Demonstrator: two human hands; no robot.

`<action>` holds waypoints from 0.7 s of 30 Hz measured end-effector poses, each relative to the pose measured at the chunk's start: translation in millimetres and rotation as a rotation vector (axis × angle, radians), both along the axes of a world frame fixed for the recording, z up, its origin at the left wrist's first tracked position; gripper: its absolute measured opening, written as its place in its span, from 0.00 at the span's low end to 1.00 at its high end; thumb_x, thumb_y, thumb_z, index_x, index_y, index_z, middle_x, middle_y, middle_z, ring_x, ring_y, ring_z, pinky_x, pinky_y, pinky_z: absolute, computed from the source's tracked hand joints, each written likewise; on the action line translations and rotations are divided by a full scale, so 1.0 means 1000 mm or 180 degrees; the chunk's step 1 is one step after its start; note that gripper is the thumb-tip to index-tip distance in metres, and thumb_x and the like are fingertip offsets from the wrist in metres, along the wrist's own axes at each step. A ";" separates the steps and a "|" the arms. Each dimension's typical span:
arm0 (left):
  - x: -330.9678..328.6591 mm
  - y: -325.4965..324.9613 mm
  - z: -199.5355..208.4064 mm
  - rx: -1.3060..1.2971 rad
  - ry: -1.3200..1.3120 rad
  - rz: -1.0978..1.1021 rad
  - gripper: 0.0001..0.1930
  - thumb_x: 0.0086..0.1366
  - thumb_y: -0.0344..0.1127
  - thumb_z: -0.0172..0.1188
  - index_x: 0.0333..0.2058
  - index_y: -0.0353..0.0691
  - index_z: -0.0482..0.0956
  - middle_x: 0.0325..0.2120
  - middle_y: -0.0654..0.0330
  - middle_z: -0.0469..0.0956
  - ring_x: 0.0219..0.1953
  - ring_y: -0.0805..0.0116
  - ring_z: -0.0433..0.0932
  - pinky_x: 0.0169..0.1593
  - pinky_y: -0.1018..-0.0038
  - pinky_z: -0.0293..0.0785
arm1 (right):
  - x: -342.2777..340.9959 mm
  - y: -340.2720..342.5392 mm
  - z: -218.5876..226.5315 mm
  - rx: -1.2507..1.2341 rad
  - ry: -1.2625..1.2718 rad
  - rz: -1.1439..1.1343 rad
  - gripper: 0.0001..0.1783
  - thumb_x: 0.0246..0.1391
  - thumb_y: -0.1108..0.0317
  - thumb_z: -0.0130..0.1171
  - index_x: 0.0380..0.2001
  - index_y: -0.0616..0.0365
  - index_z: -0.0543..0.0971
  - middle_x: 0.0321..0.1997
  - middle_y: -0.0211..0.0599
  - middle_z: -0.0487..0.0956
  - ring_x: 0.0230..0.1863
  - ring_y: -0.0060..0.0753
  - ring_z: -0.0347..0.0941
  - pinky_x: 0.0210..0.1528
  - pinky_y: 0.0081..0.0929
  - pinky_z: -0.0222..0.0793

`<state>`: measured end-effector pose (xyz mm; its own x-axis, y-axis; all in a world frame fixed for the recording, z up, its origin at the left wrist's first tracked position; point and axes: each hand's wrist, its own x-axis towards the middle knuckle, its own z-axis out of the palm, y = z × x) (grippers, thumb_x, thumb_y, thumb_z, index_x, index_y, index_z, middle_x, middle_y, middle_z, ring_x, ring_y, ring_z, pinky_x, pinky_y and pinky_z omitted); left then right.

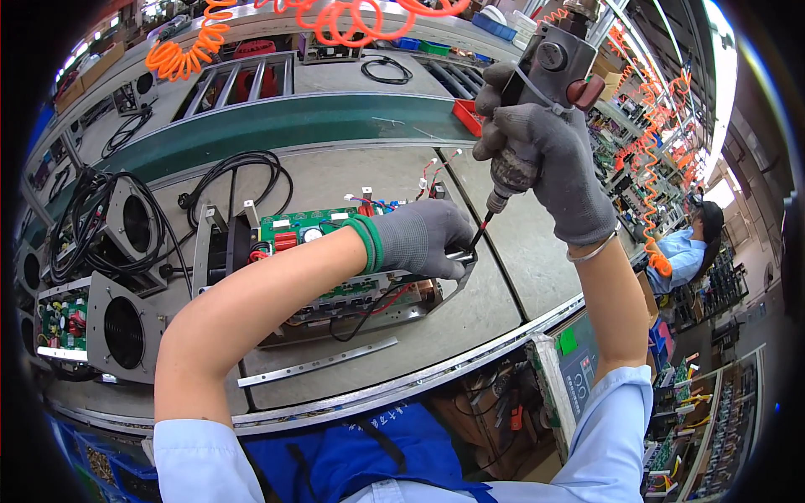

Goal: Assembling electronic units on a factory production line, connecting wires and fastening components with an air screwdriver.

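your right hand point(563, 159) clenches the driver point(553, 63); your left hand point(419, 239) curls at the metal frame point(455, 291), hold unclear. the tilted bit point(484, 230) could slip and jab it.

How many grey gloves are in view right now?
2: one on the left hand, at the electronics unit; one on the right hand, gripping the power driver. Others may be hidden on the distant co-worker.
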<state>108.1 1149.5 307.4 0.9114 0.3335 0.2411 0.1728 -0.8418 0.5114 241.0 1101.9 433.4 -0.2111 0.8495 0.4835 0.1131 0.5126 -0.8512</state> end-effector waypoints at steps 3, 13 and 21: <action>0.000 0.001 -0.001 -0.0116 0.0013 0.0048 0.15 0.47 0.41 0.63 0.26 0.33 0.77 0.25 0.53 0.73 0.35 0.57 0.72 0.42 0.66 0.70 | 0.001 -0.001 0.003 -0.0015 0.0045 -0.0103 0.23 0.43 0.69 0.59 0.44 0.69 0.72 0.28 0.37 0.76 0.24 0.29 0.77 0.28 0.25 0.74; 0.002 0.003 -0.009 0.0297 -0.0389 0.0064 0.18 0.48 0.46 0.62 0.27 0.34 0.80 0.25 0.49 0.75 0.33 0.54 0.75 0.39 0.63 0.73 | 0.001 -0.004 -0.006 0.0244 0.0190 -0.0420 0.19 0.43 0.70 0.57 0.41 0.69 0.72 0.25 0.38 0.76 0.21 0.30 0.76 0.28 0.27 0.74; -0.004 -0.002 -0.004 0.0363 -0.0283 0.0245 0.17 0.45 0.45 0.65 0.27 0.35 0.80 0.28 0.53 0.75 0.36 0.58 0.74 0.43 0.66 0.72 | 0.005 -0.008 -0.011 0.0431 0.0587 -0.0597 0.19 0.45 0.70 0.56 0.41 0.69 0.72 0.28 0.36 0.74 0.24 0.31 0.76 0.27 0.27 0.74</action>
